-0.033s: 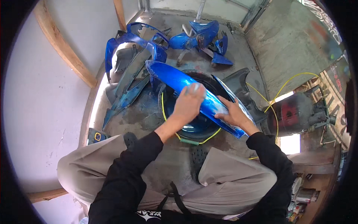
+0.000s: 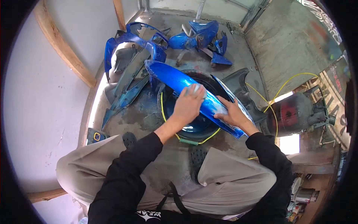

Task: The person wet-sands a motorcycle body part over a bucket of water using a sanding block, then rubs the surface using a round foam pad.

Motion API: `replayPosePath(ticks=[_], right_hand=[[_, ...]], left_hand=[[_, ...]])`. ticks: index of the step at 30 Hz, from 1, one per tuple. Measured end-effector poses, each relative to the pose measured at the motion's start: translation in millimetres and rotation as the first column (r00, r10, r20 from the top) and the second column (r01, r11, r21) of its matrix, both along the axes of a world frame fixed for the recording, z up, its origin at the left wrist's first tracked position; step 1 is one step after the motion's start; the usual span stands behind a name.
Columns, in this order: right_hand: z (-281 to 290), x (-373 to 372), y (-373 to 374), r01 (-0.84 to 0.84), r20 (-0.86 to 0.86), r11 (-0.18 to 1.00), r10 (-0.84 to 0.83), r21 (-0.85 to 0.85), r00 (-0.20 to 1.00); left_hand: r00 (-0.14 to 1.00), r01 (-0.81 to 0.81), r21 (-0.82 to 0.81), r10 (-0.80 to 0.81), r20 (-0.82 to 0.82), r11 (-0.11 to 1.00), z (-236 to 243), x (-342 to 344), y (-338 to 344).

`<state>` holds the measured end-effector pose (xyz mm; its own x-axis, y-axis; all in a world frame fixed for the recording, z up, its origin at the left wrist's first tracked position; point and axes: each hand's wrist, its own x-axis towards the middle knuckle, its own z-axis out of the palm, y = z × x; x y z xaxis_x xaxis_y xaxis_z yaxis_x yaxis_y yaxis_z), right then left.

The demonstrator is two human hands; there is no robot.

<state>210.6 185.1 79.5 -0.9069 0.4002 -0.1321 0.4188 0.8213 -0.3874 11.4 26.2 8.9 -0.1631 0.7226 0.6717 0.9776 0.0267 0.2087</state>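
A long, curved, glossy blue vehicle panel (image 2: 169,75), shaped like a mudguard, lies slantwise over a round black tub (image 2: 170,106). My left hand (image 2: 188,105) is closed on a small pale pad (image 2: 194,89) and presses it against the panel's middle; the fingers hide much of the pad. With thumb and fingers, my right hand (image 2: 235,112) grips the panel near its lower right end. Whitish smears show on the blue surface between my hands. Behind the right hand, another blue and white panel (image 2: 223,86) leans at the tub's right side.
Several blue body panels (image 2: 182,40) lie on the far floor. Long dark panels (image 2: 128,95) rest left of the tub, and a grey one (image 2: 238,87) right. A dark red-marked tank (image 2: 289,112) with a yellow hose (image 2: 291,79) stands right. A phone (image 2: 96,136) is near my left knee.
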Motion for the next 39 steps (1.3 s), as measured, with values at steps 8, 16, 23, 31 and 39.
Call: replayPosePath(ticks=[8, 16, 23, 31, 39], right_hand=[[1.5, -11.1, -7.1, -0.002, -0.003, 1.0, 0.002, -0.014, 1.0], [-0.9, -2.1, 1.2, 0.002, -0.012, 1.0, -0.002, -0.005, 1.0], [-4.6, -8.4, -3.7, -0.033, -0.048, 0.999, 0.033, -0.003, 0.998], [0.3, -3.0, -3.6, 0.011, -0.005, 1.0, -0.011, -0.016, 1.0], [1.2, -18.5, -8.7, -0.019, -0.032, 0.999, 0.018, -0.033, 0.999]], left_hand=[[0.86, -0.339, -0.206, 0.391, 0.328, 0.918, -5.6, -158.2, -36.7], [0.996, 0.076, -0.092, -0.073, 0.042, 0.993, 13.3, -20.9, -7.8], [0.804, -0.267, -0.284, 0.375, 0.462, 0.921, -8.6, -160.4, -38.5], [0.996, -0.054, -0.053, 0.05, -0.074, 0.997, 10.0, -30.4, -5.5], [0.888, -0.297, -0.189, 0.343, 0.305, 0.936, -17.8, -158.4, -40.3]])
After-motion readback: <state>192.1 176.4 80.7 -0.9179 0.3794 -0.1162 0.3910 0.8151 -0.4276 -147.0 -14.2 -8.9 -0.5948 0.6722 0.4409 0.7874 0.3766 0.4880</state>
